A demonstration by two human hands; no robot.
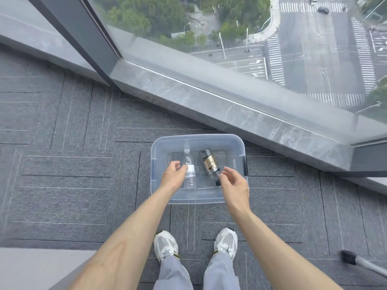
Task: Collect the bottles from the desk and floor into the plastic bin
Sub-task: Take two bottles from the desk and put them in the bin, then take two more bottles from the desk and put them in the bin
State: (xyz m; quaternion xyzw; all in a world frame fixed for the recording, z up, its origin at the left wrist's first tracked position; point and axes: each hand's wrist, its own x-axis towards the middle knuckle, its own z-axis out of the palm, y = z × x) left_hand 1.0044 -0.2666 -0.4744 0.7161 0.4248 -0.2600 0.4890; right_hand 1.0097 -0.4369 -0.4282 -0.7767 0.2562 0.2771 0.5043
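1. You are standing in what looks like a high-rise office: grey carpet tiles (62,164) are covering the floor.
2. Floor-level glazing (272,28) is overlooking a road crossing far below you.
3. A wheeled chair leg (347,257) is showing at your right.

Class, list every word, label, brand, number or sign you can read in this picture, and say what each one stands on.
No text here is sharp enough to quote.
Gold label on the dark bottle, in the plastic bin: dark lettering, too blurred to read.
White label on the clear bottle: no print legible.
Road beyond the window: painted arrows and crossing stripes only, no readable words.
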